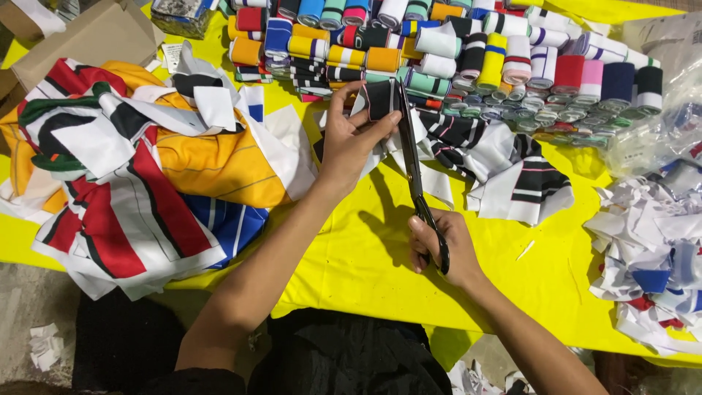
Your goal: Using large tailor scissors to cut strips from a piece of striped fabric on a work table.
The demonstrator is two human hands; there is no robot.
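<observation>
Far left on my yellow desk (pixel 365 256): heap of striped fabric pieces (pixel 146 168), red, white, black, orange, blue. My left hand (pixel 351 139) pinches a small black fabric strip (pixel 380 99), edged white, raised above the desk just in front of the rolled striped bands (pixel 453 51). Black scissors (pixel 415 172) run from that strip down to my right hand (pixel 442 249), blades at the strip's right edge, tip touching it. Right hand closed around the handles, lower and nearer me. More black-white cut pieces (pixel 504 172) lie right of the scissors; white scrap pile (pixel 651 256) far right.
</observation>
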